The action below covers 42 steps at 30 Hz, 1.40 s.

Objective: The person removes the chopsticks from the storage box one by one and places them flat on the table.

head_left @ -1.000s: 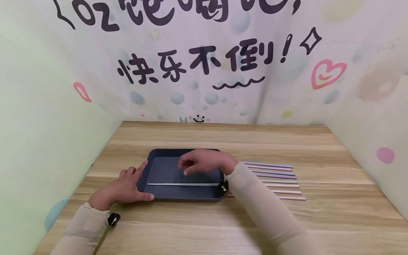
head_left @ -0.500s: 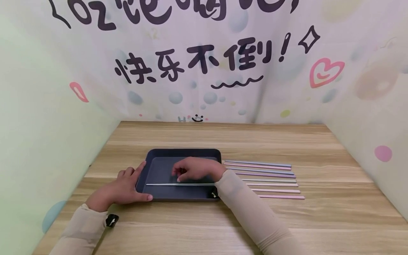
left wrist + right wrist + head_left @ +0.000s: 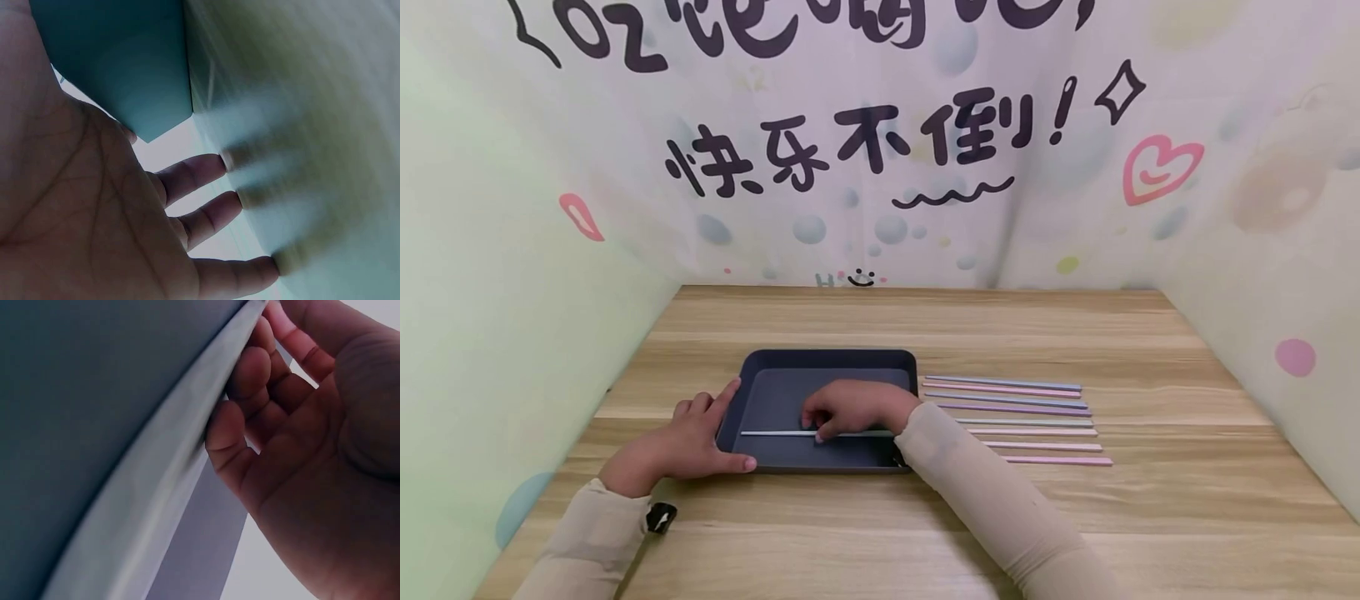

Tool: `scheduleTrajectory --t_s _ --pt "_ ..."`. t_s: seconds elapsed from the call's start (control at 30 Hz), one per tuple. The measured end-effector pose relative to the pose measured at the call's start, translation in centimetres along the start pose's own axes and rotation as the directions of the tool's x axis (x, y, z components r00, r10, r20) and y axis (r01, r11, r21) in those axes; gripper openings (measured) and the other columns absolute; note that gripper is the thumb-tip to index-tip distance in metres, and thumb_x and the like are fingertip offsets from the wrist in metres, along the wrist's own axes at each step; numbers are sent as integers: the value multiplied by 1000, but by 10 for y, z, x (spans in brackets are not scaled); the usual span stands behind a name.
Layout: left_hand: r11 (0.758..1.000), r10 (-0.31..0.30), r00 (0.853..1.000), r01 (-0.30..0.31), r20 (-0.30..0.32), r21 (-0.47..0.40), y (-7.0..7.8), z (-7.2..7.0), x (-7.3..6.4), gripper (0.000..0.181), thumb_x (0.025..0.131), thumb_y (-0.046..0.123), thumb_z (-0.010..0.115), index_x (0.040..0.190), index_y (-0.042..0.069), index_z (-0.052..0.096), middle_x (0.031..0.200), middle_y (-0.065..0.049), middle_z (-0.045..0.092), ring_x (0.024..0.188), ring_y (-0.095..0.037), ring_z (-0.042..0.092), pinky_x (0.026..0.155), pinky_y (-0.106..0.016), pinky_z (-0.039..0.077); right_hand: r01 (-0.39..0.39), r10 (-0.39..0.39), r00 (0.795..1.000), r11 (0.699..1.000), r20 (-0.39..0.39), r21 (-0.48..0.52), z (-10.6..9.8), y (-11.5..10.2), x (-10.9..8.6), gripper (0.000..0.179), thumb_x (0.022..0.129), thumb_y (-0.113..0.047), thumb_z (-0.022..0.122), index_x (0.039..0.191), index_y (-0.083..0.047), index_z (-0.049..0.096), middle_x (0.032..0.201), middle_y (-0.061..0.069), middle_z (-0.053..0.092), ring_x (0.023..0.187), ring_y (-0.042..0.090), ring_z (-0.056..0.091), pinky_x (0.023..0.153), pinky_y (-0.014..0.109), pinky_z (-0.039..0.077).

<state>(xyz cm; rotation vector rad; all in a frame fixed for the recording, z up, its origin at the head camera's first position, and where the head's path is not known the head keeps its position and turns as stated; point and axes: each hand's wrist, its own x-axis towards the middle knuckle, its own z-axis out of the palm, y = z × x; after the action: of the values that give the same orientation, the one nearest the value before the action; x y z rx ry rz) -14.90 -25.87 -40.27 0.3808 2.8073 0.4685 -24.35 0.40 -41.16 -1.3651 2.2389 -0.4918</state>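
A dark blue-grey tray (image 3: 827, 359) lies on the wooden table. Inside it, a pale chopstick (image 3: 775, 433) runs lengthwise near the front. My right hand (image 3: 853, 406) reaches over the tray and pinches this chopstick around its middle; in the right wrist view, thumb and index finger meet at the far end of the visible chopstick (image 3: 156, 456), with the other fingers curled along it. At the tray's left front corner my left hand (image 3: 688, 437) is spread, index finger along the left side and thumb at the front rim. The left wrist view shows its other fingers (image 3: 212, 219) straight, tips down at the tabletop.
To the tray's right, several chopsticks (image 3: 1037, 408) in blue, pink, purple, green and white lie roughly parallel, some partly hidden by the right forearm. A printed curtain (image 3: 880, 208) stands behind the wooden table (image 3: 805, 550), with walls on both sides.
My right hand has come left and down from above the tray onto the pale chopstick and now pinches it. The left hand has stayed at the tray's corner.
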Motion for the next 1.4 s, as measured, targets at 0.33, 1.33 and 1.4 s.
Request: scheduleTrajectory --t_s 0.33,1.33,1.4 --pt "1000 16 1000 -17 -16 -8 -6 4 1 126 73 71 74 157 2 9 125 -31 40 115 -53 36 86 -61 44 -2 1 1000 994 -10 -106 3 -5 4 12 92 -9 71 98 -16 62 79 -4 52 71 9 49 68 21 39" --pt "1000 -7 1000 7 0 -3 0 -2 0 125 73 68 75 157 1 10 125 -30 41 115 -51 37 87 -60 44 -21 28 998 993 -54 112 -26 -12 -10 15 95 -7 62 108 -10 68 88 -4 60 75 10 53 69 24 45" --pt "1000 -15 1000 15 8 1 1 -2 -1 125 74 67 76 157 1 10 125 -30 41 115 -51 37 87 -59 44 -14 20 998 993 -52 117 -30 -14 -13 15 96 -7 61 110 -10 68 89 -4 59 76 10 53 69 24 45"
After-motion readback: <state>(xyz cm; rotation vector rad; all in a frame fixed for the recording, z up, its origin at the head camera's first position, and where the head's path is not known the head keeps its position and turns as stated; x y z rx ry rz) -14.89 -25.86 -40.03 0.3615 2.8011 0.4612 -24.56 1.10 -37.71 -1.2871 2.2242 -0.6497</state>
